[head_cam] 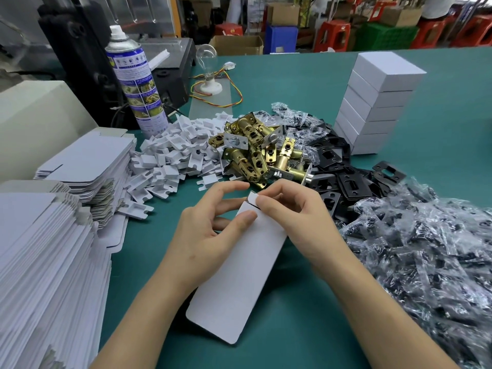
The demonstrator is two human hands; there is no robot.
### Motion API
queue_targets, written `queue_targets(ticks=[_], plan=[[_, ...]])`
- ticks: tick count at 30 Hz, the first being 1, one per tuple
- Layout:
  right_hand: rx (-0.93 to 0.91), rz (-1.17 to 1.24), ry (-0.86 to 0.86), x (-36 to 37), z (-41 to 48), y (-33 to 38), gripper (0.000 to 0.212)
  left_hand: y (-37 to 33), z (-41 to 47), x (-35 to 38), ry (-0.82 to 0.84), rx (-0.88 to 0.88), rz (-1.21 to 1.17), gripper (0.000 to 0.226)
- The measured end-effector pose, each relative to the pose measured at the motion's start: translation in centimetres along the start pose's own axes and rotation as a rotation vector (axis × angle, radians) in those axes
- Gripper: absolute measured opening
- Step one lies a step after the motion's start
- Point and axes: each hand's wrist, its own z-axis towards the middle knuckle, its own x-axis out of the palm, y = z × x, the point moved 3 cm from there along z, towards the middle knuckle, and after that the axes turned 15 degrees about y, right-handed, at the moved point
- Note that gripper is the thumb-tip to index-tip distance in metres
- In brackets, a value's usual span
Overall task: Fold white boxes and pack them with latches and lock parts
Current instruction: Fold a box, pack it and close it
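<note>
Centrally, 2 hands' fingers grasping 1 flat box blank [239, 265], left hand [210, 225], right hand [295, 211], 7 folded boxes [372, 105] stacked

The green tabletop [306, 328] is bare close to the person, around the flat white box [237, 275]. Left of that box, tall piles of flat boxes [40, 262] block the way. Right of it lies a big heap of plastic bags [426, 249]. Behind it, brass latches [255, 147] and black plates [346, 179] crowd the tabletop.
</note>
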Motion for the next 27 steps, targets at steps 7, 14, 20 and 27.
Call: queue_targets(ticks=[7,14,20,27], plan=[[-0.020,-0.028,0.020,0.0,0.1,0.0,0.013,0.0,0.0,0.0,0.007,0.007,-0.004,0.034],[-0.051,-0.079,0.018,-0.2,0.1,0.0,0.011,0.2,0.1,0.1,0.056,0.012,-0.013,0.031],[-0.038,-0.036,0.020,-0.1,0.2,-0.3,0.012,0.3,0.1,0.2,0.080,0.003,-0.022,0.037],[-0.028,-0.120,-0.253,-1.1,0.0,-0.8,0.008,0.0,-0.2,1.0,0.109,-0.101,0.304,0.085]])
